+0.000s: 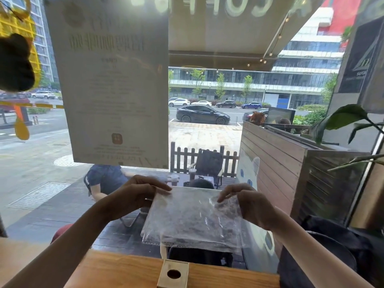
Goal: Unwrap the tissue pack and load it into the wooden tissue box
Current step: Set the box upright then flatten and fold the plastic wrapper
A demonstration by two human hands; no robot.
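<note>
Tissue pack (193, 217) between both hands' fingers (160, 187)

Both forearms are bare up to the frame edge, no sleeve showing; the left hand (133, 194) and right hand (252, 204) wear no gloves, rings or watch

The tissue pack (193, 219) is wrapped in clear, glossy plastic film that crinkles and catches white glints where the hands pinch it. The wooden tissue box (173, 274) is pale, matt, smooth wood with a round hole cut in it. The surface (116, 271) is warm orange-brown wood with visible grain and a soft sheen. A matt paper poster (110, 80) hangs on the window glass.
</note>
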